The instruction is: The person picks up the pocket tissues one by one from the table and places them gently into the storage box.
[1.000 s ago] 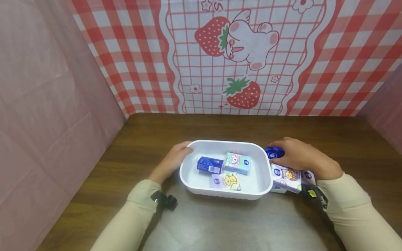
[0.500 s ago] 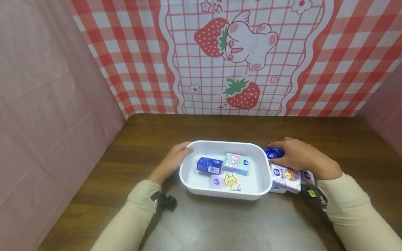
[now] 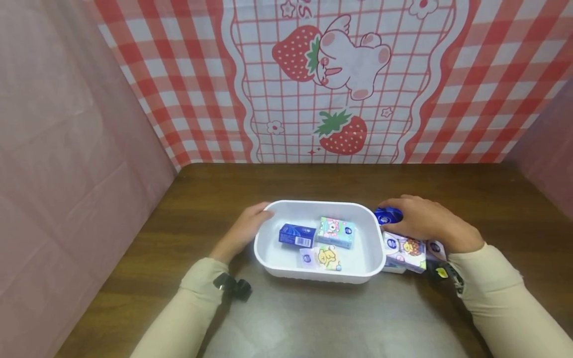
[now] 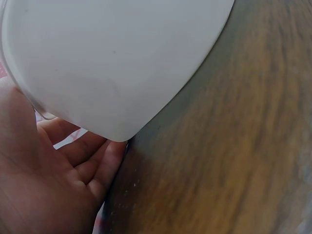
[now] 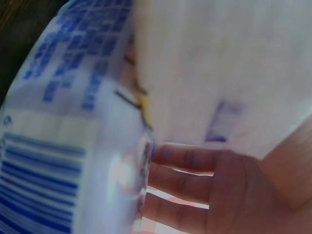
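Note:
My left hand (image 3: 241,228) grips the left end of a white plastic basin (image 3: 313,276), thumb over the rim and fingers outside; the left wrist view shows them against its outer wall (image 4: 112,68). Inside lie a dark blue tissue pack (image 3: 297,235), a pastel cartoon tissue pack (image 3: 335,232) and a lilac-and-cream one (image 3: 321,258). Just past the basin's right end, my right hand (image 3: 423,222) holds a blue tissue pack (image 3: 387,216) between thumb and fingers, its far part hidden by the hand. In the right wrist view, a barcoded pack (image 5: 44,170) blocks much of that hand (image 5: 219,190).
Under and beside my right hand, a purple cartoon tissue pack (image 3: 405,251) and another pack (image 3: 435,250) lie bunched against the basin's right end. The brown wooden table (image 3: 215,184) reaches back to a red checked strawberry cloth (image 3: 340,74). A pink curtain (image 3: 80,149) hangs at left.
The head view has shifted slightly. Both hands, the basin and the packs keep their places relative to each other.

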Demonstrator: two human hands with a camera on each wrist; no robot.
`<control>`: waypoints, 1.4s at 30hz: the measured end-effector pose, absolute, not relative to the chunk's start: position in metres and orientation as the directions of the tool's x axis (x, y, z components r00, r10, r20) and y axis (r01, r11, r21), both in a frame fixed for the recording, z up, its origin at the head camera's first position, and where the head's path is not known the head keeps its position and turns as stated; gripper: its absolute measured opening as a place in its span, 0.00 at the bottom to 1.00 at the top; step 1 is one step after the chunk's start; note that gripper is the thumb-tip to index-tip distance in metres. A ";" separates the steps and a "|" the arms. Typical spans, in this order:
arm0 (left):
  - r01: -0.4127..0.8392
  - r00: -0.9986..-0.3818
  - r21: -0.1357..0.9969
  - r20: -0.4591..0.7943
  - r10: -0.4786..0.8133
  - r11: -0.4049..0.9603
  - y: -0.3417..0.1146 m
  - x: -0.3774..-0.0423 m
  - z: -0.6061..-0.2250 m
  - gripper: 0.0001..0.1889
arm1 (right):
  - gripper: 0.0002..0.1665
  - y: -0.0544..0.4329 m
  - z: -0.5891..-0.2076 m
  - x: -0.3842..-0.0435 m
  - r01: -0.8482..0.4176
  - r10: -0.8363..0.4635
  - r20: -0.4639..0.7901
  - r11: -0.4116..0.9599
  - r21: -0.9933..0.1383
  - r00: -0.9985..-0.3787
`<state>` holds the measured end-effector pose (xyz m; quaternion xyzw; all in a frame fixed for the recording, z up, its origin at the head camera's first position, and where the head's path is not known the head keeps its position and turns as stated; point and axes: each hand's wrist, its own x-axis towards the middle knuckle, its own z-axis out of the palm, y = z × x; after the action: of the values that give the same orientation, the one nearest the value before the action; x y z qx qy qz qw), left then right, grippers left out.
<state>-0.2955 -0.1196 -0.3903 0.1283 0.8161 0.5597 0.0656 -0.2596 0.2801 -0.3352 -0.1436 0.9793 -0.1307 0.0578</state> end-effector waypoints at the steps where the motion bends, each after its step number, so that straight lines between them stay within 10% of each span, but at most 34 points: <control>1: 0.136 -0.959 0.930 0.037 0.283 0.340 -0.120 -0.295 -0.391 0.18 | 0.45 0.280 -0.336 -0.260 -0.267 -0.297 -0.076 0.925 -0.272 -0.952; 42: 0.146 -0.957 0.926 0.043 0.287 0.348 -0.119 -0.296 -0.391 0.19 | 0.53 0.278 -0.335 -0.258 -0.214 -0.238 -0.065 0.942 -0.259 -0.969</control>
<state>-0.2955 -0.1194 -0.3912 0.1323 0.8184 0.5556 0.0635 -0.2579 0.2780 -0.3345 -0.1146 0.9843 -0.1258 0.0477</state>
